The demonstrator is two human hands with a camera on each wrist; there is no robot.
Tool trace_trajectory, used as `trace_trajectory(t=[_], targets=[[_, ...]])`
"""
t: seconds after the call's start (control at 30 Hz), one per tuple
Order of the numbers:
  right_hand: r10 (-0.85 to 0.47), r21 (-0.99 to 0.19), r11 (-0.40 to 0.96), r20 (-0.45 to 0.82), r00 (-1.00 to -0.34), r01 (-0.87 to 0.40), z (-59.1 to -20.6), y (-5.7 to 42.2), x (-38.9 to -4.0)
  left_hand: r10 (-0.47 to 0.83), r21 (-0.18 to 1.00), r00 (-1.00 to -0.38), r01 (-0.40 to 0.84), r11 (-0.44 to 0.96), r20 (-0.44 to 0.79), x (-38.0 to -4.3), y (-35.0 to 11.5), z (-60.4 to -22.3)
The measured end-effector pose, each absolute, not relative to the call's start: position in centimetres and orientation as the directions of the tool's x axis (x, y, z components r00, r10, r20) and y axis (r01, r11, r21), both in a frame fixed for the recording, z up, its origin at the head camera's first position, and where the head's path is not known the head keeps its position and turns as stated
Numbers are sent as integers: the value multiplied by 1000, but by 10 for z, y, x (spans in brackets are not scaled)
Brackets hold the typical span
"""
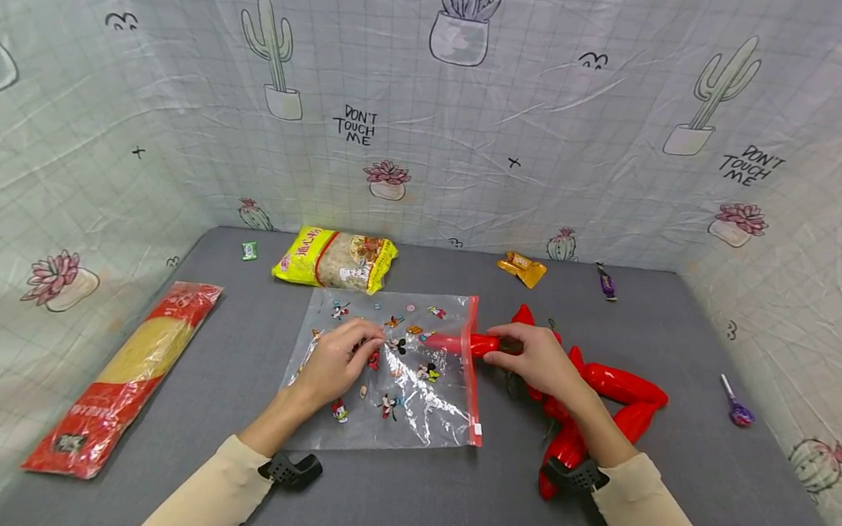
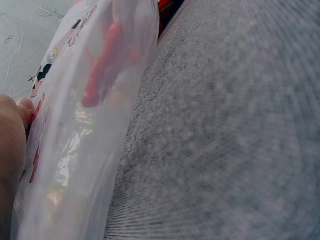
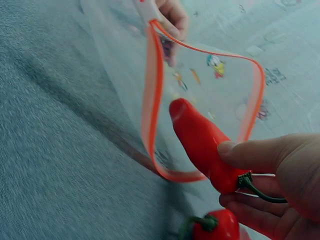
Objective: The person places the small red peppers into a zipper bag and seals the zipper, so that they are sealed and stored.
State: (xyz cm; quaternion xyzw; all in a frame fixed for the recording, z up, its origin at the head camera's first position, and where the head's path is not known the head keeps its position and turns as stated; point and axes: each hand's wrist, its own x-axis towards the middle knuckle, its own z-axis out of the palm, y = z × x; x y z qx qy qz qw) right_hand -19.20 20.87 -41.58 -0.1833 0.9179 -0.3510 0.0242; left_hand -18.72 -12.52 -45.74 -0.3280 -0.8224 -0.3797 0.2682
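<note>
A clear zip bag (image 1: 438,411) printed with cartoon figures lies in the middle of the table, its red-edged mouth towards the right. My left hand (image 1: 333,360) pinches its upper layer; in the left wrist view the bag (image 2: 60,160) is raised off the table. With thumb and fingers my right hand (image 1: 543,361) holds a red chili pepper (image 1: 485,346) near its green stem. In the right wrist view the held pepper (image 3: 197,137) points into the open mouth, tip inside. Several more red peppers (image 1: 621,384) lie beneath and beside the right forearm.
Left of the bag lies a long red-and-yellow packet (image 1: 130,359). Behind stand a yellow food packet (image 1: 338,260) and a small green candy (image 1: 250,250). An orange wrapped snack (image 1: 522,268), a purple wrapped candy (image 1: 606,283) and a lollipop (image 1: 739,410) lie right. Printed cloth (image 1: 476,151) surrounds the table.
</note>
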Motion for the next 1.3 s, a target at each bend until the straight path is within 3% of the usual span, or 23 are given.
trace_trajectory(t=[0.77,1.03,1.3], targets=[[-368,-539,734,195,-909,-413,-436,168,-199,343,449,-642,743,496,686,-187,-124,-458],[-366,-630,686,133,-921,-364,-428,176,-195,342,462,-656,733,499,672,-187,-124,-458],[-360,-643,681,122,-925,-350,-415,194,-191,341,458,-655,733,503,674,-187,-126,-458]])
